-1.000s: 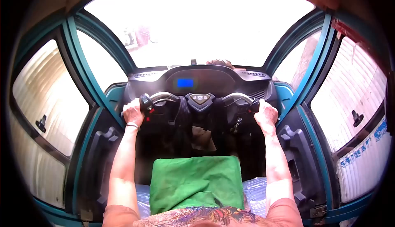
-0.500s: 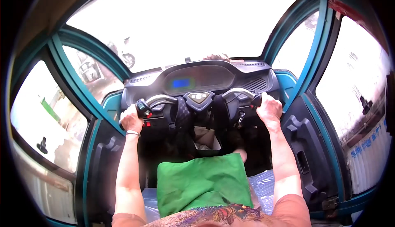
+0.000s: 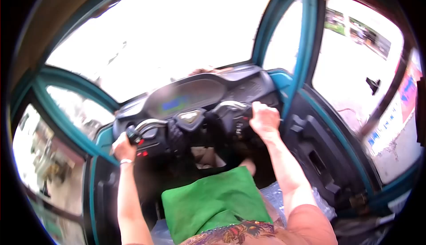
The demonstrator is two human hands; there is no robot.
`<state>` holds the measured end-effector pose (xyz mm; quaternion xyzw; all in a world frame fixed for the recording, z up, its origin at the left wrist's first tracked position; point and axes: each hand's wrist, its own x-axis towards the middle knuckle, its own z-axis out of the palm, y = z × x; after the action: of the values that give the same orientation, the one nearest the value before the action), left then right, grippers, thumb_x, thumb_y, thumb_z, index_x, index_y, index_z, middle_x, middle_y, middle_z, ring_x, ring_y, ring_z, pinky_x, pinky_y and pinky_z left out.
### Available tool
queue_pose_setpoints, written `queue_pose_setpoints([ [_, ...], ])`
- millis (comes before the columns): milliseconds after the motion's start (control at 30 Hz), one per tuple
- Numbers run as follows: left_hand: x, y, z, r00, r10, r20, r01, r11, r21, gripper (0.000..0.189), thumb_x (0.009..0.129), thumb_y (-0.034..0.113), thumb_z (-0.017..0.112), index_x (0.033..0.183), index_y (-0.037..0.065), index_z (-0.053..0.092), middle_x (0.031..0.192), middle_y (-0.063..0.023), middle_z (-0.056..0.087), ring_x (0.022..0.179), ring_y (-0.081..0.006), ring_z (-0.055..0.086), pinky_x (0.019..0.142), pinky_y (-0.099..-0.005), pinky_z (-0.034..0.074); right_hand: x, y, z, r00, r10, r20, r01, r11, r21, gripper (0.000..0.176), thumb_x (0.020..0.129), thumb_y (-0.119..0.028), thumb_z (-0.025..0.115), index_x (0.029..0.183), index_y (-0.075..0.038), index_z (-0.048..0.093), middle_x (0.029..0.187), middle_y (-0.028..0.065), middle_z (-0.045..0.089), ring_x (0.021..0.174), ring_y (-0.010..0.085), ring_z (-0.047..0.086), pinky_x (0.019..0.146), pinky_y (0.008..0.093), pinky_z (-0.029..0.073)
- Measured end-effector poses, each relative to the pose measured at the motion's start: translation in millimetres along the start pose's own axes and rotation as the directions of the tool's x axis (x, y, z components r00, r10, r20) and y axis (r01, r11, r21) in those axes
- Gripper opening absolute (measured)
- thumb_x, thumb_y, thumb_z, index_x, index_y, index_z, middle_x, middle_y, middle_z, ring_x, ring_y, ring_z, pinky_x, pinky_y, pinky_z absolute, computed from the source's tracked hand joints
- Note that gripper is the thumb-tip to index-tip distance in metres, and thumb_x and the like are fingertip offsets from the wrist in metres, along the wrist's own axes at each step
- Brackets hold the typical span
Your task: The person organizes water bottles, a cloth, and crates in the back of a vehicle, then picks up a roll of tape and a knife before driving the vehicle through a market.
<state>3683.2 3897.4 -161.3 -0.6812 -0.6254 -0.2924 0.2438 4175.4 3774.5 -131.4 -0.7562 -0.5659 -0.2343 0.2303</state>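
Note:
My left hand (image 3: 124, 147) is wrapped round the left grip of the handlebar (image 3: 153, 124), beside a black switch block (image 3: 132, 135) with red buttons. At the handlebar's other end, my right hand (image 3: 265, 119) is closed round the right grip, which it mostly hides. Between the hands is the centre cover (image 3: 191, 118) with a light emblem. Behind it, the dashboard (image 3: 191, 95) has a blurred blue display (image 3: 175, 104). A green cloth (image 3: 215, 198) lies over my lap.
Teal frames (image 3: 303, 36) surround the windshield (image 3: 168, 31) and side windows. A black door panel (image 3: 317, 156) stands at the right. Clear plastic (image 3: 275, 196) covers the seat. Through the right window a wall with blue writing (image 3: 375, 136) shows.
The cab appears shifted left and tilted in view, and the scene outside the windows differs. Both hands remain on the grips.

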Motion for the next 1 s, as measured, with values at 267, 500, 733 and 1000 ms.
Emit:
queue_pose_setpoints([
  [267, 5.6, -9.2, 10.7, 0.998, 0.005, 0.055, -0.008, 0.998, 0.066, 0.027, 0.071, 0.005, 0.067, 0.093, 0.009, 0.053, 0.086, -0.0106, 0.064, 0.085, -0.0319, 0.063, 0.076, -0.0432, 0.045, -12.0, 4.3, 8.4, 0.999, 0.013, 0.047, -0.016, 0.998, 0.058, 0.013, 0.074, -0.011, 0.061, 0.086, -0.007, 0.058, 0.079, 0.0143, 0.067, 0.074, 0.0308, 0.068, 0.069, 0.0405, 0.049],
  [500, 26.5, 6.0, 5.1, 0.997, -0.048, 0.061, 0.044, 0.996, 0.073, 0.039, 0.068, 0.005, 0.073, 0.101, 0.008, 0.054, 0.094, -0.0113, 0.062, 0.098, -0.0311, 0.059, 0.086, -0.0447, 0.042, -35.9, -5.1, -0.8, 0.997, 0.062, 0.052, -0.064, 0.997, 0.051, 0.014, 0.074, -0.012, 0.065, 0.085, -0.007, 0.057, 0.076, 0.0126, 0.065, 0.069, 0.0281, 0.067, 0.068, 0.0389, 0.050],
  [733, 13.0, 10.5, -2.1, 0.999, -0.006, 0.054, 0.000, 0.993, 0.120, 0.053, 0.067, 0.004, 0.071, 0.115, 0.006, 0.049, 0.109, -0.0145, 0.055, 0.108, -0.0349, 0.051, 0.097, -0.0455, 0.038, -33.8, 1.5, -2.0, 0.997, 0.072, -0.035, -0.067, 0.990, 0.126, 0.011, 0.073, -0.010, 0.063, 0.082, -0.007, 0.056, 0.074, 0.0131, 0.064, 0.068, 0.0295, 0.065, 0.067, 0.0400, 0.047],
  [1000, 22.1, 9.8, 4.1, 0.999, 0.009, 0.040, -0.009, 1.000, -0.001, 0.049, 0.068, 0.003, 0.070, 0.113, 0.007, 0.049, 0.106, -0.0135, 0.053, 0.110, -0.0350, 0.049, 0.099, -0.0444, 0.036, -50.5, -5.9, -2.1, 0.995, 0.074, 0.071, -0.082, 0.991, 0.103, 0.025, 0.071, -0.014, 0.070, 0.088, -0.006, 0.054, 0.079, 0.0134, 0.065, 0.074, 0.0321, 0.065, 0.069, 0.0422, 0.049],
])
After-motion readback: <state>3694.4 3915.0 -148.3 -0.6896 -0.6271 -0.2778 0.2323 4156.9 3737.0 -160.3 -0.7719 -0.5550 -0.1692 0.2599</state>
